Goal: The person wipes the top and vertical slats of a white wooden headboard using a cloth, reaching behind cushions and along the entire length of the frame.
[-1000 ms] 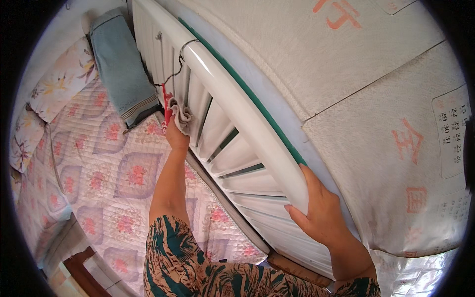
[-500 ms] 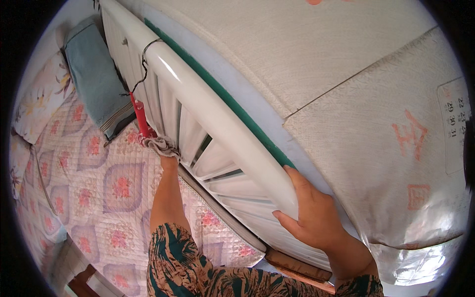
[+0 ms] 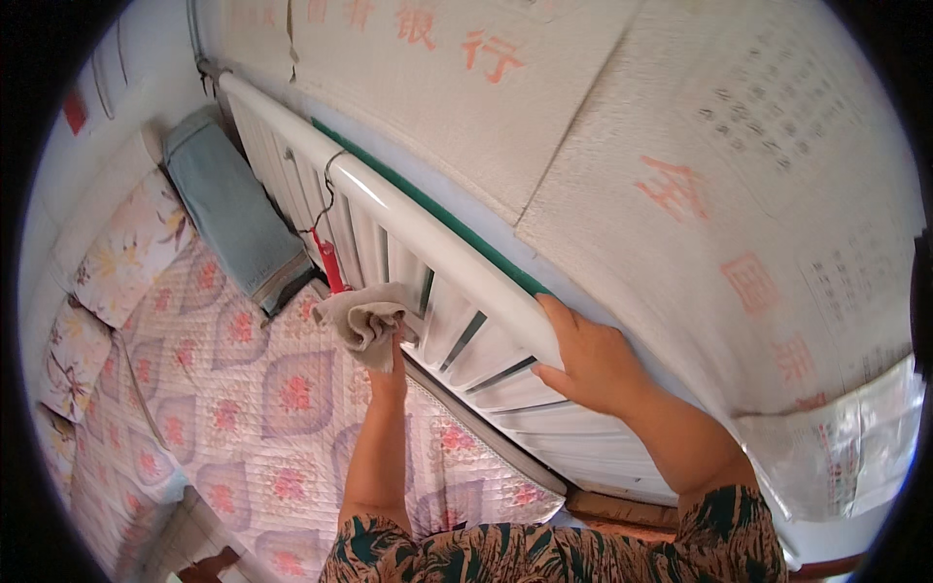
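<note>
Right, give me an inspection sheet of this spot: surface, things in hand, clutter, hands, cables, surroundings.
Surface: quilted floral bedcover beside a white slatted headboard.
Things in hand: crumpled grey-beige cloth, pressed against the slats.
Clutter: folded blue blanket; floral pillows along the left edge.
Hands: left hand grips the cloth, mostly hidden under it; right hand rests on the top rail.
Cables: nothing seen; a wire hook hangs from the rail with a red handle.
Surroundings: wall papered with printed sheets; green strip behind the rail.
</note>
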{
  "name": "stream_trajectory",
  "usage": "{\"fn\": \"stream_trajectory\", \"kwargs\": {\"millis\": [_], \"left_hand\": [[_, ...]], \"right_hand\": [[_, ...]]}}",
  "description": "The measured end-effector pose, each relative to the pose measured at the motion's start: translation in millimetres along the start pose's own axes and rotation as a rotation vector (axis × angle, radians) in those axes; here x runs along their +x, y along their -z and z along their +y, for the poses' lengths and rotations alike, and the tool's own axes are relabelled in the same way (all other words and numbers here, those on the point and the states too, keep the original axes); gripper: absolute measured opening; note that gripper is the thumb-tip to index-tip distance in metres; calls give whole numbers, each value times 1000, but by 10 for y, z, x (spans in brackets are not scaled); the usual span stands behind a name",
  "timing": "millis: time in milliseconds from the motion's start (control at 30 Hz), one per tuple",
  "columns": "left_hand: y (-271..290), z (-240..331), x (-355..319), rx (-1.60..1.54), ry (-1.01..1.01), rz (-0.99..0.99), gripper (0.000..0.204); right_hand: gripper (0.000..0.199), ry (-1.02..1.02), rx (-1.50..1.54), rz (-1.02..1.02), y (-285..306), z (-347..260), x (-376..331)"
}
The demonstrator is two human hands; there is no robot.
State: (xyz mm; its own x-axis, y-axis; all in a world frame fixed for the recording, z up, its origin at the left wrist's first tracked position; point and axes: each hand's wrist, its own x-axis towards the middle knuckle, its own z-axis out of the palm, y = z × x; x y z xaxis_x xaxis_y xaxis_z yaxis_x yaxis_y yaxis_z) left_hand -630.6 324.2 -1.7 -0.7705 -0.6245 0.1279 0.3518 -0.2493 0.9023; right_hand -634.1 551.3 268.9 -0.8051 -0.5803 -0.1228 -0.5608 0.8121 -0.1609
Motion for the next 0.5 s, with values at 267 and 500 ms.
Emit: {"fn": "stream_trajectory", "kwargs": {"millis": [267,500], "left_hand": [[-1022,1197,-525,-148,-200,7,37],[-1649,1475,-1040,439,-799,-328,41]], "right_hand": [[66,50,39,172,-103,-75,-24],[49,72,239,346,-467,248,-994]]}}
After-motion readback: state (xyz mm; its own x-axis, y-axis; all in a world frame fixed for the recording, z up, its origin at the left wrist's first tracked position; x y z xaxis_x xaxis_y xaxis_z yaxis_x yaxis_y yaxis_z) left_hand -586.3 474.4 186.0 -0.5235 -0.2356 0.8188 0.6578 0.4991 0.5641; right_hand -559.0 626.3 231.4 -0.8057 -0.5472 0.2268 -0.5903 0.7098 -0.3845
